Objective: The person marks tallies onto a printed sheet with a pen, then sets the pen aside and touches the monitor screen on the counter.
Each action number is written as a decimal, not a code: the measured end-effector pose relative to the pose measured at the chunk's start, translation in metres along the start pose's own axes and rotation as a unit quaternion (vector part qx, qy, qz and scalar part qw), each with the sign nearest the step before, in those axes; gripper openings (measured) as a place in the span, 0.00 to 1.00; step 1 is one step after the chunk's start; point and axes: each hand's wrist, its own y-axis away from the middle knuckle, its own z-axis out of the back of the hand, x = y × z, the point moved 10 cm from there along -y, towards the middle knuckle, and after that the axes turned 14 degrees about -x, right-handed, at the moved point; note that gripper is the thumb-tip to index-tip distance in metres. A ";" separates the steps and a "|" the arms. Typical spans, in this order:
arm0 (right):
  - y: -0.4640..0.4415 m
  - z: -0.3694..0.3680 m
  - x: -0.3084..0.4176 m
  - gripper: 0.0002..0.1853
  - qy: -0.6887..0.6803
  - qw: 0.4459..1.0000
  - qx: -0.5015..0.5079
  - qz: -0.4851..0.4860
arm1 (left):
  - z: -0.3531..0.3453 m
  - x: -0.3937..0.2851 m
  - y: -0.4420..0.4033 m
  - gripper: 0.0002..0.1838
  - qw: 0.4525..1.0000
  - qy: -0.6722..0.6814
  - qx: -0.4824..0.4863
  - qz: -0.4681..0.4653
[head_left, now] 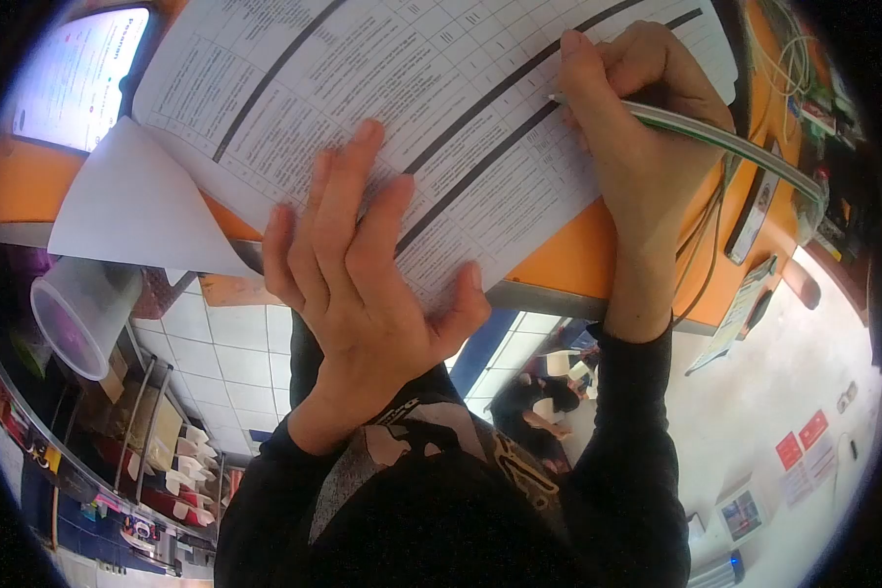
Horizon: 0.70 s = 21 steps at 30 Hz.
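A large printed sheet (363,59) with tables, thick dark bars and small tally marks lies on the orange table (554,257). My left hand (358,265) rests palm down on its lower part, fingers spread and thumb out to the right, holding nothing. Over the upper right part of the sheet, my right hand (647,127) grips a green and white pen (735,142). The pen's tip points left, close to the printed rows, and whether it touches the paper cannot be made out. Another white sheet (132,211) curls over the table's near edge at the left.
A lit phone (78,78) lies at the upper left. Below the table's edge at the left is a translucent plastic container (83,314). Cables (706,230) and a dark-edged flat object (755,211) are at the right. Another person (534,407) appears in the background.
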 end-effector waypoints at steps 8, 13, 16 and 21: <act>0.001 0.003 -0.007 0.12 -0.016 0.999 -0.016 -0.033 | 0.002 0.000 -0.003 0.31 1.000 0.004 -0.027 -0.006; -0.002 -0.002 -0.001 0.09 -0.037 0.999 -0.009 -0.012 | 0.004 0.001 -0.004 0.30 1.000 -0.005 -0.006 -0.003; -0.007 -0.002 -0.005 0.12 -0.034 0.988 -0.054 -0.140 | 0.005 0.003 -0.007 0.30 1.000 -0.013 0.006 -0.010; -0.006 0.002 -0.013 0.12 -0.096 0.979 -0.094 -0.152 | 0.003 0.002 -0.006 0.31 1.000 -0.017 0.002 -0.012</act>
